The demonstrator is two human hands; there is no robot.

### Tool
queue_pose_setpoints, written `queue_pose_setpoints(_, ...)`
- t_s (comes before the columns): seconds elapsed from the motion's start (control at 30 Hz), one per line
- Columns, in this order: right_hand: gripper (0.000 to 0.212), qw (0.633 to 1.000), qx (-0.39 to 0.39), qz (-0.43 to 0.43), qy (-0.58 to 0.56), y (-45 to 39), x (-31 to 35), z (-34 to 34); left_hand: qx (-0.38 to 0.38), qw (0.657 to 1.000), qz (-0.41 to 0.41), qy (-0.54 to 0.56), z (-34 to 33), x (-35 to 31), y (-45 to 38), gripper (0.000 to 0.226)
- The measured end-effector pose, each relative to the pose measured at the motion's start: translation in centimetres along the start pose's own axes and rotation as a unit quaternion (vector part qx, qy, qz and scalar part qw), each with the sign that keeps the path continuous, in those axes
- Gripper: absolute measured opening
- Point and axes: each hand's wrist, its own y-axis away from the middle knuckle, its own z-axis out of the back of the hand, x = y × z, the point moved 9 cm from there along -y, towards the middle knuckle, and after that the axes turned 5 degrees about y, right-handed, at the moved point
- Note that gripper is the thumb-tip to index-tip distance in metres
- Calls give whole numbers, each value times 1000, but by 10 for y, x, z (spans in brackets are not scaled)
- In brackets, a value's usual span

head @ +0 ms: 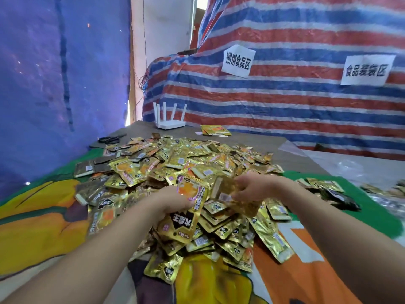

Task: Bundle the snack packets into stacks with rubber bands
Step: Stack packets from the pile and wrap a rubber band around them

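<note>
A big heap of gold foil snack packets (192, 163) covers the middle of the table. My left hand (173, 199) grips a gold packet with an orange picture and black label (188, 207), held upright over the near side of the heap. My right hand (256, 186) holds a small stack of packets (228, 189) just to the right of it, barcode side toward me. The two hands are close together, almost touching. No rubber band is visible on either hand.
Black rubber bands (109, 139) lie at the far left of the table. A white router (169, 119) stands at the back, a few packets (215, 130) near it. More packets (324, 186) lie at the right. A striped tarp (285, 102) with paper signs rises behind.
</note>
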Motion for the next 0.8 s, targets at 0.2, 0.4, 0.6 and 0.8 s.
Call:
queue_pose_setpoints(0.2,10,1000,8,-7,29,-24,5,-19,-71,991,6,-117,-11,-3,-6,61)
queue_pose_setpoints(0.4,16,1000,-12,5,24,-18,1,-25,-137,984,-8,-112,1,3,-6,23)
queue_pose_setpoints(0.6,34,998,-48,15,31,-11,6,-26,-165,981,-24,-103,21,7,3,35)
queue_pose_setpoints(0.8,12,999,-36,14,24,-1,16,-32,-160,985,-22,-56,42,26,10,67)
